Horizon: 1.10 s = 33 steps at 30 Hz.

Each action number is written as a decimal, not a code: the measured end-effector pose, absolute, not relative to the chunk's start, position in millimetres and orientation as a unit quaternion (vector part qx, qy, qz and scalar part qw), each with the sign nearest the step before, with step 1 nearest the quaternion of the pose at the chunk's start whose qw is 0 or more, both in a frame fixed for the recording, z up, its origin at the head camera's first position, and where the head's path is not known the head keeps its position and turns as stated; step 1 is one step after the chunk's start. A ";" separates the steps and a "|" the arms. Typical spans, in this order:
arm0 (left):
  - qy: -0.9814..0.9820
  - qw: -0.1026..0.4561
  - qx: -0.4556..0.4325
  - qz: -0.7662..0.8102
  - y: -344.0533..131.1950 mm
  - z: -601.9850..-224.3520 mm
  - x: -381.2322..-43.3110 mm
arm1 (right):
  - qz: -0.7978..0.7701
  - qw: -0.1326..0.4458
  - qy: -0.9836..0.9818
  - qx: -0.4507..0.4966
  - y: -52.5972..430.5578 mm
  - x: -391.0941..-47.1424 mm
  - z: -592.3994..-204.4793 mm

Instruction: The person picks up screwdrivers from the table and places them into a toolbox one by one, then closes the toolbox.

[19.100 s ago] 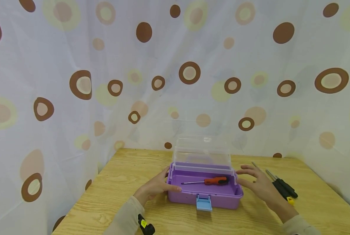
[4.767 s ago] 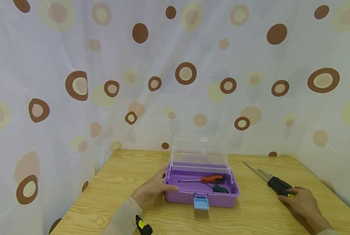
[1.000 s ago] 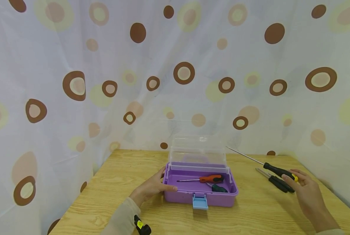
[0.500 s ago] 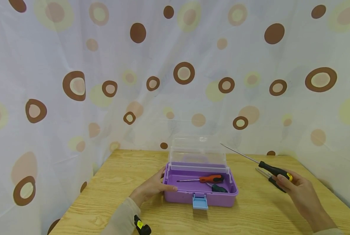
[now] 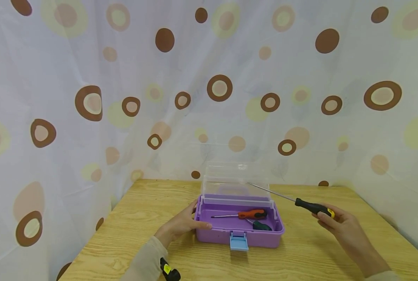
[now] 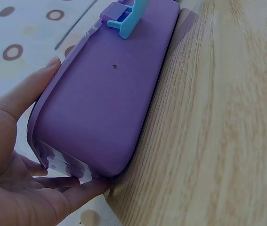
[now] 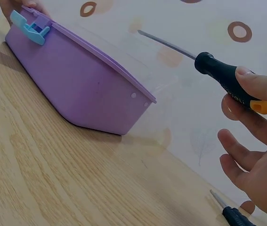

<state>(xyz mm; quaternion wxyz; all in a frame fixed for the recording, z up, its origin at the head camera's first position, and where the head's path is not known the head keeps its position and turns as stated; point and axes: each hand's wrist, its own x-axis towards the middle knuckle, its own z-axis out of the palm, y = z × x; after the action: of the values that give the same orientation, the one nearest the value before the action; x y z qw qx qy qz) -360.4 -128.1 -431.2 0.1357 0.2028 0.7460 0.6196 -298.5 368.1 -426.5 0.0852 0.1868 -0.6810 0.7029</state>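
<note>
Right grip point(image 5: 347, 231) pinches a screwdriver point(image 5: 310, 206); left grip point(image 5: 180, 225), partly hidden, holds the purple box point(image 5: 219, 236).

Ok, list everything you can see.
Toolbox: 1, purple, on table
Lid: 1, clear, toolbox back
Latch: 1, blue, toolbox front
Red-handled screwdriver: 1, red-black, in toolbox
Green-handled screwdriver: 1, green, in toolbox
Yellow-ended screwdriver: 1, black-yellow, right hand
Black-handled screwdriver: 1 visible, black, on table
Table: 1, yellow-brown, under toolbox
Curtain: 1, white with spots, behind table
Wrist device: 1, black-yellow, left wrist
Sleeves: 2, beige, forearms
Left hand: 1, gripping toolbox
Right hand: 1, pinching yellow-ended screwdriver
</note>
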 end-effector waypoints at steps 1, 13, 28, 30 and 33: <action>0.746 0.135 0.203 0.620 -128.1 -431.3 -360.6 | 0.698 0.084 -0.686 0.186 366.3 -298.6 -426.7; 0.744 0.141 0.197 0.623 -128.7 -432.7 -360.0 | 0.613 0.083 -0.766 0.172 343.5 -299.9 -425.4; 0.745 0.143 0.201 0.620 -129.3 -432.3 -361.5 | 0.534 0.039 -0.828 0.167 303.1 -309.1 -416.5; 0.743 0.143 0.204 0.622 -129.3 -431.8 -361.4 | 0.524 0.043 -0.834 0.168 297.8 -311.2 -416.0; 0.739 0.147 0.208 0.624 -129.1 -431.9 -361.7 | 0.522 0.041 -0.834 0.172 290.7 -314.3 -415.8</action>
<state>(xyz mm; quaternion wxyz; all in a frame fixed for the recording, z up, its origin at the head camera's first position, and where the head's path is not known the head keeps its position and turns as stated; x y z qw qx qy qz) -361.7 -129.1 -431.9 0.1466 0.2076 0.7388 0.6241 -314.3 290.7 -415.8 0.0410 0.1719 -0.8344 0.5221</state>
